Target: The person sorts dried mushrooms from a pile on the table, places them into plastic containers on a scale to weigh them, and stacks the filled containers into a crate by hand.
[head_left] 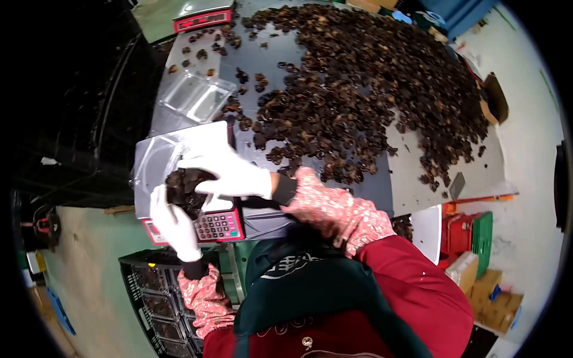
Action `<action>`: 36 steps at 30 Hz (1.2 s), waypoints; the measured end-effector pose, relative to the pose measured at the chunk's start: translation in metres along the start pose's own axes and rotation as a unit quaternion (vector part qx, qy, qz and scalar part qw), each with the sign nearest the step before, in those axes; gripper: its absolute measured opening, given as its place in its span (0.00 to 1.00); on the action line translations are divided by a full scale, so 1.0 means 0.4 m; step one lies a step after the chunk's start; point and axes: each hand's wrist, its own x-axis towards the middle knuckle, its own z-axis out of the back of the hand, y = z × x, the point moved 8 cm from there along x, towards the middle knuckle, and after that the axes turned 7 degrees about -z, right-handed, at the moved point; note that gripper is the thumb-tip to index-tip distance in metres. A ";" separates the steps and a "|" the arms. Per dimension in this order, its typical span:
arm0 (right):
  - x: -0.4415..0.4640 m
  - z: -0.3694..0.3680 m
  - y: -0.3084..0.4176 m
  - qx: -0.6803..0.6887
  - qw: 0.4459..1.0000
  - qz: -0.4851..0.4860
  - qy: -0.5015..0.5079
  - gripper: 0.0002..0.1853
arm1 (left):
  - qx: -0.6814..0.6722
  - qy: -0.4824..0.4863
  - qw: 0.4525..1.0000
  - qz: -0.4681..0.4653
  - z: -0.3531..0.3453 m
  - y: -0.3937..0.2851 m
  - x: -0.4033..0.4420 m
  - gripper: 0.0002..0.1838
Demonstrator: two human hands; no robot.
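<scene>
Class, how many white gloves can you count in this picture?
2. One is on the left hand, on the near-left side of the dark clump; the other is on the right hand, on its right. Others could be hidden in the far clutter.

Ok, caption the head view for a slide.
White-gloved left hand and right hand around dark pieces at a scale, a large dark heap nearby.

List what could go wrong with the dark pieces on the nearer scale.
Dark pieces might spill toward the crate below, since the nearer scale sits by the edge of the table.

The left hand and right hand, both at the pile, could press down and skew the reading.

A finger might bump the nearby keypad.
</scene>
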 end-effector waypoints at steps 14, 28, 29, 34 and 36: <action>-0.779 0.475 -0.309 -0.214 0.848 -0.405 -0.268 0.09 | -0.243 0.223 0.941 -0.074 -0.423 -0.478 -0.166 0.12; -0.740 0.393 -0.423 -0.126 0.814 -0.558 -0.100 0.14 | -0.113 0.212 0.971 -0.015 -0.421 -0.447 -0.132 0.21; -0.726 0.386 -0.429 -0.138 0.838 -0.520 -0.089 0.14 | -0.149 0.219 0.963 -0.050 -0.437 -0.482 -0.136 0.19; -0.738 0.440 -0.401 -0.137 0.846 -0.483 -0.179 0.08 | -0.121 0.283 0.946 -0.101 -0.566 -0.643 -0.155 0.14; -0.783 0.493 -0.387 0.040 0.846 -0.451 -0.282 0.06 | -0.126 0.293 0.941 -0.111 -0.624 -0.656 -0.173 0.14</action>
